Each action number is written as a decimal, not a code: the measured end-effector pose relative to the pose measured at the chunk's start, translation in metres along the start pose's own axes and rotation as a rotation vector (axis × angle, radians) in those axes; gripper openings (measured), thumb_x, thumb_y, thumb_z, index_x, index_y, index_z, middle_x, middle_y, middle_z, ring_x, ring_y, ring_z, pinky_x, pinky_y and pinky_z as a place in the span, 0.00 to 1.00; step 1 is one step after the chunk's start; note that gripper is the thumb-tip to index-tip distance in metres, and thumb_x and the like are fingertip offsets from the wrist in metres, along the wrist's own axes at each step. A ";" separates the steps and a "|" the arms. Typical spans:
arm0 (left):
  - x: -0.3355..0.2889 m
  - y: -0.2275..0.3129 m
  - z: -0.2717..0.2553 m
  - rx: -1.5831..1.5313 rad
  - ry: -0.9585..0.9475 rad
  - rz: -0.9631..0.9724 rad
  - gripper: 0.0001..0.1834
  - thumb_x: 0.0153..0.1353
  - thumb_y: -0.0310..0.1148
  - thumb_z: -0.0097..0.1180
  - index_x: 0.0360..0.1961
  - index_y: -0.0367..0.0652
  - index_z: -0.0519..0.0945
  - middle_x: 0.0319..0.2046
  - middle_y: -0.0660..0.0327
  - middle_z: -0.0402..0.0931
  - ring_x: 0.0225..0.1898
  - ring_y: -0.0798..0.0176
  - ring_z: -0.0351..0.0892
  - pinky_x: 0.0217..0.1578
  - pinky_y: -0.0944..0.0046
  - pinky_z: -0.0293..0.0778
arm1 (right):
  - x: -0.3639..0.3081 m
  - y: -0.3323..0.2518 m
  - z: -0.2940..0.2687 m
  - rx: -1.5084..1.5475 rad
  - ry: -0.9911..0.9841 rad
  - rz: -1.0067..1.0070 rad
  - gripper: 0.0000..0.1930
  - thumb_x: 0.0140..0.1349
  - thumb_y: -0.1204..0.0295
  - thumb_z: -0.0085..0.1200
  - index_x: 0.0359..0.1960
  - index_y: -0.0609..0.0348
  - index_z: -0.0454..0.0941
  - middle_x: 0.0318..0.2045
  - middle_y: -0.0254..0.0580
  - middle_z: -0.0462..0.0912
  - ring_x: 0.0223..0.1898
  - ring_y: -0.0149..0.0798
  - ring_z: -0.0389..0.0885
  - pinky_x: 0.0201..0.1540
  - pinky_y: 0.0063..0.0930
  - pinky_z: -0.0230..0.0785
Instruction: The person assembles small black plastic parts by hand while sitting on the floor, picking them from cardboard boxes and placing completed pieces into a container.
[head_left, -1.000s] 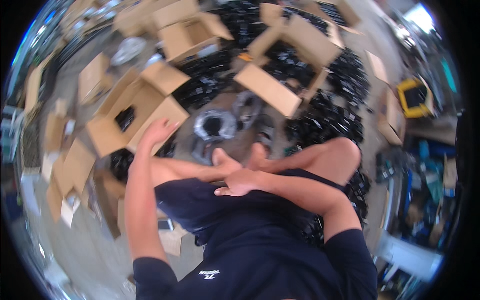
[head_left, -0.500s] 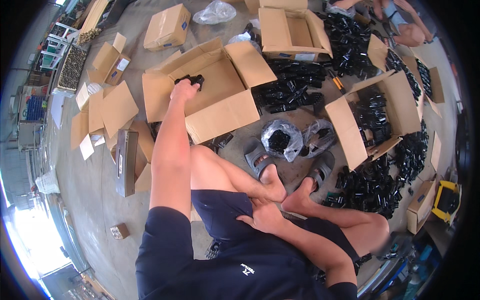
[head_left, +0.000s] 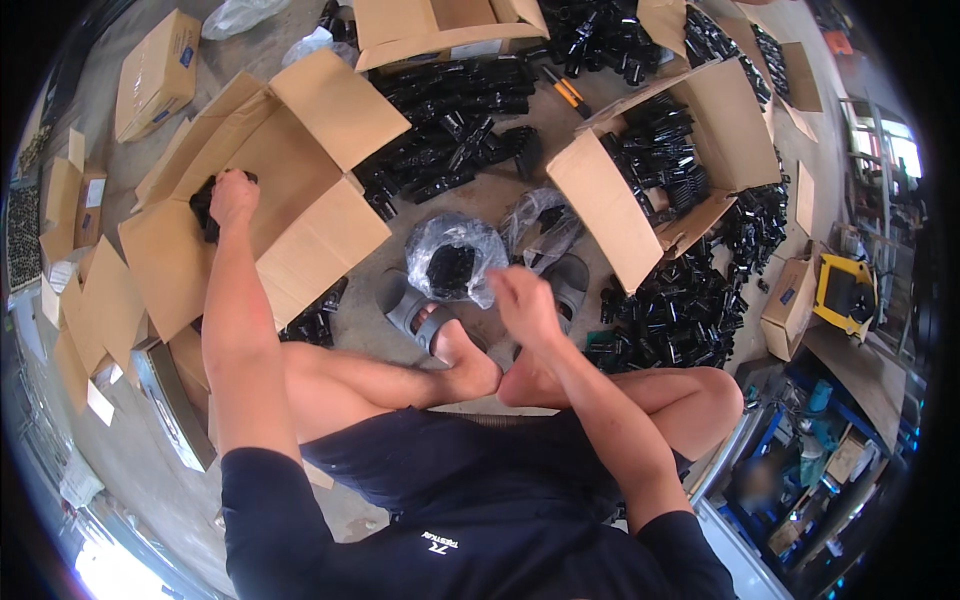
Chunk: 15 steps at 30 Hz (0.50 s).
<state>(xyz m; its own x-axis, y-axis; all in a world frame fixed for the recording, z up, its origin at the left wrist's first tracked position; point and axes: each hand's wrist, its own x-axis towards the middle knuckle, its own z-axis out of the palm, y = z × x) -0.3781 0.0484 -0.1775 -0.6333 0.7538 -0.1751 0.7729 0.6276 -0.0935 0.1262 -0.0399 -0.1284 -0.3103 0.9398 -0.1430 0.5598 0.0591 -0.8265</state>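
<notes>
My left hand [head_left: 235, 196] reaches inside a large open cardboard box [head_left: 296, 178] at the left. Its fingers are closed round black plastic parts [head_left: 204, 205] by the box's left wall. The exact shape of these parts is partly hidden. My right hand [head_left: 526, 310] is raised over my feet, its fingers loosely bent and apart, with nothing visible in them. Closest to it is a clear plastic bag [head_left: 425, 250] with black parts inside; whether the fingers touch it I cannot tell. A second clear bag [head_left: 556, 222] lies just beyond.
Heaps of black parts [head_left: 462, 150] cover the floor ahead, with another heap [head_left: 680, 320] at right. An open carton [head_left: 612, 220] holds more parts. An orange-and-black tool [head_left: 567, 92] lies between heaps. A closed carton [head_left: 155, 78] stands far left; a yellow-framed object [head_left: 838, 290] is at right.
My right hand has lifted from my thigh and moved forward to the clear bags. My left hand stays in the box with the black parts, nearer its left wall. The view has turned right.
</notes>
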 end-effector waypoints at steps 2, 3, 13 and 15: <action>0.001 0.000 0.000 -0.093 0.039 0.026 0.13 0.64 0.39 0.59 0.45 0.43 0.83 0.43 0.51 0.85 0.49 0.48 0.84 0.49 0.52 0.79 | 0.040 0.021 -0.006 -0.089 0.084 0.040 0.08 0.65 0.70 0.56 0.37 0.62 0.83 0.34 0.53 0.83 0.41 0.58 0.82 0.44 0.45 0.75; 0.008 -0.013 -0.006 -0.299 -0.057 -0.019 0.11 0.65 0.37 0.59 0.43 0.42 0.82 0.42 0.52 0.84 0.48 0.51 0.85 0.48 0.54 0.79 | 0.060 0.035 0.000 -0.140 0.113 -0.004 0.08 0.66 0.69 0.56 0.37 0.62 0.83 0.37 0.53 0.83 0.44 0.58 0.82 0.46 0.45 0.75; -0.155 0.076 -0.185 -1.521 -0.221 0.120 0.08 0.74 0.33 0.49 0.46 0.39 0.72 0.31 0.62 0.76 0.29 0.68 0.76 0.34 0.67 0.75 | 0.168 0.128 0.045 -0.269 0.316 0.497 0.18 0.62 0.65 0.61 0.51 0.58 0.74 0.48 0.56 0.81 0.52 0.58 0.79 0.56 0.47 0.71; -0.196 0.098 -0.198 -1.288 -0.097 0.156 0.11 0.71 0.37 0.57 0.42 0.41 0.72 0.26 0.66 0.72 0.22 0.74 0.69 0.24 0.73 0.69 | 0.170 0.133 0.049 -0.112 0.379 0.560 0.16 0.62 0.68 0.60 0.50 0.58 0.75 0.46 0.57 0.82 0.52 0.58 0.80 0.56 0.46 0.71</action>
<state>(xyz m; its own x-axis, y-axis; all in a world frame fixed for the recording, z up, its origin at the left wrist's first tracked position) -0.1858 0.0003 0.0415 -0.4933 0.8523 -0.1737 0.2102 0.3106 0.9270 0.1100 0.1113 -0.2896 0.3284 0.8905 -0.3148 0.6400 -0.4550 -0.6192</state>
